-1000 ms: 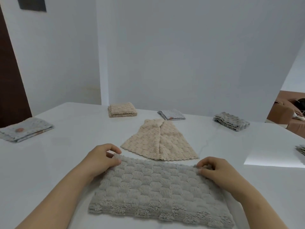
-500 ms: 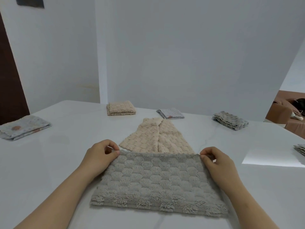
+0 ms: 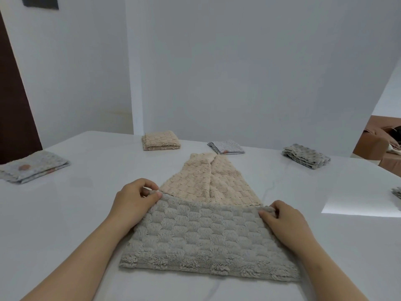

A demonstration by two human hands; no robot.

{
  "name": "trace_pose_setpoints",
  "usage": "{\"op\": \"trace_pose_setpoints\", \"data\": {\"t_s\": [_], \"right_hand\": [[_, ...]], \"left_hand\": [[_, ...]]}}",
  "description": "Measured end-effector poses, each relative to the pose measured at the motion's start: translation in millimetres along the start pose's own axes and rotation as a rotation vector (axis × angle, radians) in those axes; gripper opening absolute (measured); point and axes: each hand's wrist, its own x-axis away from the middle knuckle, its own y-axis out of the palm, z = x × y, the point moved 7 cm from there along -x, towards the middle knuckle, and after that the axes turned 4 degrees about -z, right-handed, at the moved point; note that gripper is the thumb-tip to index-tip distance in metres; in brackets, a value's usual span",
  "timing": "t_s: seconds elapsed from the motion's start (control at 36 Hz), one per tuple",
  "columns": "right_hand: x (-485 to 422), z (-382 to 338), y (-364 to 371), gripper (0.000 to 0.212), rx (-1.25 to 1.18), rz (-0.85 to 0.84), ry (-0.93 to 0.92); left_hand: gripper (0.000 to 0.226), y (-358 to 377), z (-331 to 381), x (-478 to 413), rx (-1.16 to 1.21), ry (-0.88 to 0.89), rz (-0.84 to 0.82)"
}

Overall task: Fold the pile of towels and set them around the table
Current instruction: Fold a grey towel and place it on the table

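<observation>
A grey fluffy towel (image 3: 204,237) lies flat in front of me on the white table (image 3: 86,213), folded into a rectangle. My left hand (image 3: 133,198) pinches its far left corner between thumb and fingers. My right hand (image 3: 284,220) pinches its far right corner. Just behind it lies an unfolded beige towel (image 3: 210,181), its near edge tucked under the grey one.
Folded towels sit around the table: a beige one (image 3: 160,143) at the back, a patterned one (image 3: 225,147) beside it, a grey one (image 3: 306,156) back right, a patterned one (image 3: 34,166) at left, another's corner (image 3: 397,192) at the right edge. A brown sofa (image 3: 379,140) stands beyond.
Both hands have carried the grey towel's far edge away from me, so it now overlaps the near edge of the beige towel.
</observation>
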Motion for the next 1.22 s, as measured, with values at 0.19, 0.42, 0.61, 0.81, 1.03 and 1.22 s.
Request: {"op": "trace_pose_setpoints", "data": {"t_s": [0.19,0.42,0.61,0.81,1.03,1.22], "right_hand": [[3,1,-5,0.017,-0.22,0.082,-0.05],[4,1,-6,0.005,-0.257,0.086,-0.044],[4,5,-6,0.006,-0.319,0.108,-0.011],[7,-1,-9,0.005,-0.376,0.153,-0.032],[12,-3,-2,0.058,-0.101,-0.116,0.051],[21,-14,2,0.069,-0.127,-0.308,0.02]], "left_hand": [[0.011,13,-3,-1,0.011,-0.022,-0.315],[0.011,8,-8,-1,0.009,-0.075,-0.266],[0.022,3,-14,-2,0.263,-0.167,-0.134],[0.019,3,-5,-3,0.015,-0.023,-0.034],[0.041,22,34,17,-0.688,0.261,-0.054],[0.071,95,51,65,-0.787,0.323,-0.549]]}}
